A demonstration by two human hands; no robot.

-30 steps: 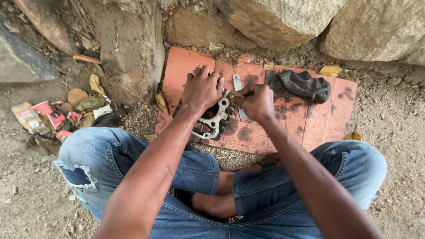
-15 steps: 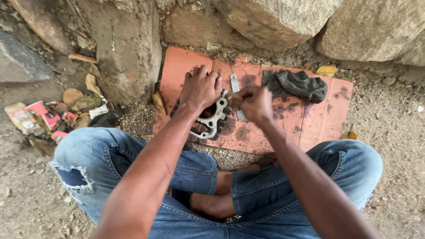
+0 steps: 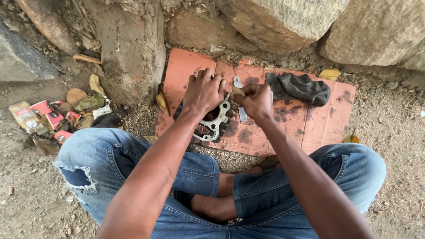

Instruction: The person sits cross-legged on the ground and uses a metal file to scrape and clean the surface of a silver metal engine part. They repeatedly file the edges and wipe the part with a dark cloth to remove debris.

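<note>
I sit cross-legged in blue jeans before a reddish cardboard sheet (image 3: 323,128) laid on the dirt. On it lies a silvery metal engine part (image 3: 217,123) with round holes. My left hand (image 3: 204,90) presses down flat on top of that part. Beside it, my right hand (image 3: 256,101) is closed on a small brownish piece (image 3: 237,91), held at the part's upper right edge. A small flat metal tool (image 3: 240,98) lies on the cardboard just under my right hand, partly hidden by it.
A dark grey rag (image 3: 299,87) lies on the cardboard's far right part. Large rocks (image 3: 283,22) form a wall behind. Crumpled red and white wrappers (image 3: 40,115) and dry leaves litter the dirt at left.
Both hands stay on the metal part with only slight shifts. The view has drifted a little; nothing was picked up or let go.
</note>
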